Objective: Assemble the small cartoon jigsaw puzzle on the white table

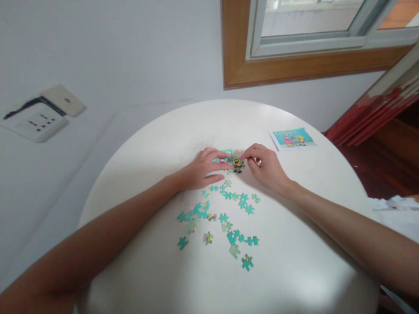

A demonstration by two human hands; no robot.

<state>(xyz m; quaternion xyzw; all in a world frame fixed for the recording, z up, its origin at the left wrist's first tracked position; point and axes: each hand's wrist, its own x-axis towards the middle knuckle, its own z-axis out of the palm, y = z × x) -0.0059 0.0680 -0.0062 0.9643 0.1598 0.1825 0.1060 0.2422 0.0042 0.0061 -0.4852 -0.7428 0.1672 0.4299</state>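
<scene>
A partly joined jigsaw puzzle (pixel 238 163) lies near the middle of the table, showing a yellow cartoon figure and a pink one on teal. My left hand (pixel 209 168) rests over its left side, fingers spread and flat, covering part of the picture. At its right edge my right hand (pixel 263 163) is closed in a pinch on a puzzle piece, mostly hidden by the fingertips. Several loose teal and pale puzzle pieces (pixel 223 217) are scattered nearer to me. A piece with a yellow pattern (pixel 247 262) lies closest to me.
The round white table (pixel 147 279) stands against a pale wall. A picture card (pixel 293 139) with the cartoon figures lies at the back right. Wall sockets (pixel 39 122) are on the left, a wood-framed window (pixel 235 65) behind, and a red curtain (pixel 356 115) on the right.
</scene>
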